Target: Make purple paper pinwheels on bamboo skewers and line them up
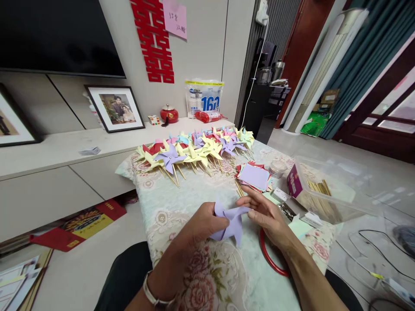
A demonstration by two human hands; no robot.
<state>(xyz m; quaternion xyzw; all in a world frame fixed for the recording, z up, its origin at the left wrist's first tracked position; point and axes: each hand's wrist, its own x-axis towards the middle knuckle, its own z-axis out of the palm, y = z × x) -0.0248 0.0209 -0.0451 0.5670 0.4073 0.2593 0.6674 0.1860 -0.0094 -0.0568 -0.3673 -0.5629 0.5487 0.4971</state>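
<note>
My left hand (202, 224) is closed on a purple paper pinwheel (231, 222), thumb on top near its centre. The pinwheel has no visible stick. My right hand (264, 211) is at its right side, fingers stretched and apart, thumb tip by one blade's point; whether it touches is hard to tell. Just beyond that hand lies a stack of coloured paper (254, 176), purple on top. Under my right forearm shows a red ring-shaped thing (270, 257), partly hidden. Finished-looking pinwheels on sticks (170, 159), in several colours, lie at the table's far side.
To the right, a clear plastic box (346, 185) holds thin wooden sticks (319, 188). Beside it are a small box of metal pieces (287, 211) and a round clear container (278, 168). A flowered cloth (162, 218) covers the table. Behind runs a white cabinet (58, 157).
</note>
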